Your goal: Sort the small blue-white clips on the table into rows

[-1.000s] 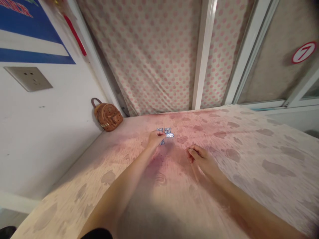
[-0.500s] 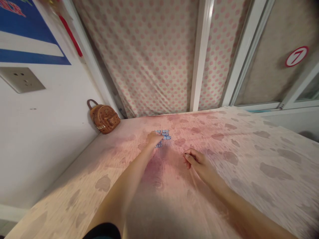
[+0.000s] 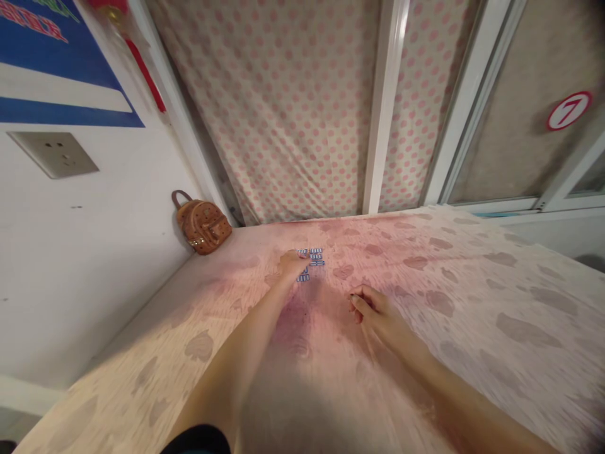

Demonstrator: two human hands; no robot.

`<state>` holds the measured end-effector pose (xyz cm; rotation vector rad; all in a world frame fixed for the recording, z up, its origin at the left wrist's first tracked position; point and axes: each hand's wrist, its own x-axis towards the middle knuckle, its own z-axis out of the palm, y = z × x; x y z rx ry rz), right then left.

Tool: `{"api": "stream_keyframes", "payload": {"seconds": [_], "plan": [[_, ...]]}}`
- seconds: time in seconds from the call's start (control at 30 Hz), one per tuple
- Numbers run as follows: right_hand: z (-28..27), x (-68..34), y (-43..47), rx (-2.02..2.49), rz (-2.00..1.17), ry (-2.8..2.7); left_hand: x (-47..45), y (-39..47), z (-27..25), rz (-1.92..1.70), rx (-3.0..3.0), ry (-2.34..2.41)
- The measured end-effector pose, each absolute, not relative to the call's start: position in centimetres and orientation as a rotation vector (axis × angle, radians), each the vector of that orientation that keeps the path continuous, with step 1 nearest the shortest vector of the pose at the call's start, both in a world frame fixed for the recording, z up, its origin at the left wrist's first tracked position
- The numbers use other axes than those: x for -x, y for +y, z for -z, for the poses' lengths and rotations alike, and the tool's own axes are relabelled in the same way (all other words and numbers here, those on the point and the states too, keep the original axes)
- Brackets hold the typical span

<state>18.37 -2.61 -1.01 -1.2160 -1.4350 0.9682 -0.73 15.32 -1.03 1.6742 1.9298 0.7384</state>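
Small blue-and-white pieces [image 3: 316,256] lie in short rows on the cloth-covered table [image 3: 331,391], several of them partly behind my left hand. That hand, my left hand [image 3: 291,261], reaches in from the left with its fingers drawn together at the pieces. Whether a piece is between its fingertips is too small to tell. My right hand [image 3: 371,306] rests nearer to me, to the right of the rows, with curled fingers and the thumb against them. What it holds, if anything, is hidden.
A small brown backpack-shaped bag [image 3: 205,226] leans against the wall at the table's far left corner. Behind the table hangs a dotted curtain [image 3: 283,113] beside white window frames [image 3: 385,113]. A wall socket [image 3: 57,154] is on the left wall.
The view has shifted slightly, so the surroundings sit a little further right and lower. Both hands stay in nearly the same place by the pieces.
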Motion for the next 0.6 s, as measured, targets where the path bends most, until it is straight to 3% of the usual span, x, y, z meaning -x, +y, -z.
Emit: {"api": "stream_keyframes", "payload": {"seconds": [0.13,0.27,0.43,0.6], "plan": [[1.2,-18.3,-2.6,1.214,-0.955,-1.42,1.9,14.5,-0.9,-0.883,-1.676,1.869],[1.4,-18.2,-2.8,1.208,-0.93,-1.436,3.1,11.0,-6.4,-1.054,-1.741,1.631],[1.8,-18.0,-2.8,1.214,-0.946,-1.407,4.4,1.2,-15.3,-1.34,-1.821,0.783],[1.4,-17.4,-3.1,1.28,-0.929,-1.292,8.1,-8.2,-17.4,-1.361,-1.891,0.609]]}}
